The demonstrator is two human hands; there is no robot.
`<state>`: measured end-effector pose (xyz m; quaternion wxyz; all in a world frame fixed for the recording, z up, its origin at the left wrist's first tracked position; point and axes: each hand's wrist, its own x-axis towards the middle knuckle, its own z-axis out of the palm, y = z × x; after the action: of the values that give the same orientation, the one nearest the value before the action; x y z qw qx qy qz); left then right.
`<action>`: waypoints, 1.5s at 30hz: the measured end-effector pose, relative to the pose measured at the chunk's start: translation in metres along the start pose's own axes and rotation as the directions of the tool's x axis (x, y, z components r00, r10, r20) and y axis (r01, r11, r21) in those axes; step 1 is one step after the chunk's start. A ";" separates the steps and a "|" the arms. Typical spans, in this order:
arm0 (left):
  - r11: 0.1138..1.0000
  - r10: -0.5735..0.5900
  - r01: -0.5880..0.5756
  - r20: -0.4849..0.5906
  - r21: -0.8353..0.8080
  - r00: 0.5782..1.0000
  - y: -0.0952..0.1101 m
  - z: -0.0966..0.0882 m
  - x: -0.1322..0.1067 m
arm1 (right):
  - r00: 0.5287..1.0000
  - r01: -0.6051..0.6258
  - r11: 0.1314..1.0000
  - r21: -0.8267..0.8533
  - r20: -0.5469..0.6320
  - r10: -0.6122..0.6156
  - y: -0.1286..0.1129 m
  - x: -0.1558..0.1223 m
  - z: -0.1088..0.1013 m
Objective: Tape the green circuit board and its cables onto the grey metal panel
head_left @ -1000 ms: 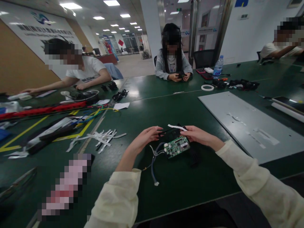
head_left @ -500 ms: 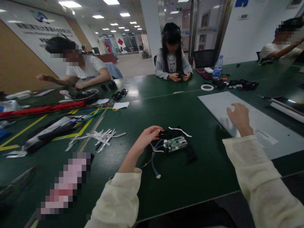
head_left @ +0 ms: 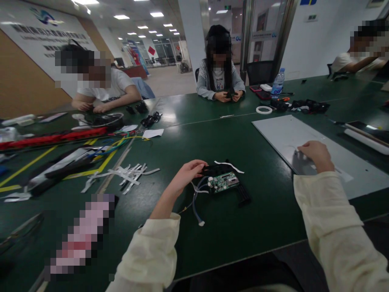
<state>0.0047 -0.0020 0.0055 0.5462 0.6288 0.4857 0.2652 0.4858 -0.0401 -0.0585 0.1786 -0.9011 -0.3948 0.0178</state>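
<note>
My left hand [head_left: 190, 173] is closed on the left end of a black plastic frame [head_left: 220, 168] lying on the green table. A green circuit board [head_left: 224, 182] sits on that frame, with grey-blue cables [head_left: 195, 209] trailing from its left side. One thin white strip [head_left: 229, 165] crosses the frame's top edge. Over a white board [head_left: 275, 125] to the right, my right hand [head_left: 319, 156] has thumb and fingers pinched together low at the surface. Whatever is between those fingertips is too small to make out.
A pile of white strips [head_left: 130, 176] and a blurred-out pink item [head_left: 83, 235] lie to my left. Behind the white board are a tape roll [head_left: 263, 110] and a water bottle [head_left: 277, 84]. Co-workers sit around the table.
My right hand has come down and slightly right on the white board, its fingers going from spread to pinched. My left hand stays on the frame. The left co-worker's raised hand has lowered.
</note>
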 end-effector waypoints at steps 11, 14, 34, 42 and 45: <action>0.999 0.043 -0.043 0.011 0.023 0.999 -0.001 0.003 -0.003 | 0.975 0.220 0.794 0.566 -0.117 -0.187 -0.068 -0.033 -0.023; 0.998 0.049 -0.049 0.001 0.037 0.999 -0.002 0.004 -0.003 | 0.881 0.282 0.591 0.756 0.039 -0.471 -0.125 -0.078 -0.019; 0.972 0.233 -0.232 0.018 -0.026 0.972 -0.027 0.002 0.006 | 0.500 0.655 0.447 0.610 0.093 -0.861 -0.261 -0.241 -0.004; 0.968 0.210 -0.198 -0.066 0.152 0.975 -0.029 0.004 0.014 | 0.598 0.675 0.572 0.466 0.109 -0.794 -0.216 -0.152 -0.024; 0.964 0.210 -0.191 -0.087 0.185 0.974 -0.030 0.003 0.014 | 0.771 0.620 0.759 0.201 0.022 -0.636 -0.167 -0.094 -0.013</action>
<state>0.0035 0.0075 -0.0263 0.4325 0.7054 0.4694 0.3082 0.3060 -0.0070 -0.0007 0.2380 -0.6945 -0.6782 0.0331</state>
